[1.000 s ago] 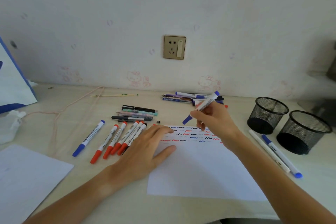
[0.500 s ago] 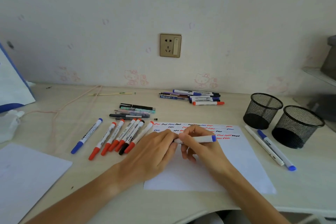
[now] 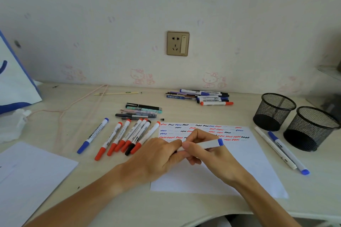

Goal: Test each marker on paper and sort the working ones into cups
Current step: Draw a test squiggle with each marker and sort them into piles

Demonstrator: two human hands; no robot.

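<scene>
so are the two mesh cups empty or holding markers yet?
Empty, as far as shown. Both mesh cups stand upright with dark bare bottoms; two markers lie on the desk beside them.

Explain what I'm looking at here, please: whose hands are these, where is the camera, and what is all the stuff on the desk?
There is no robot: a person wears one camera on the head, looking down at their own bare hands. The right hand grips a blue-ended marker lying sideways over the test paper, which carries red, blue and black squiggles. The left hand grips its other end; the cap may be there, but the fingers hide it. Left of the paper lies a row of markers, with thinner pens behind and another pile near the wall. On the right stand two mesh cups, with two markers lying beside them.
</scene>
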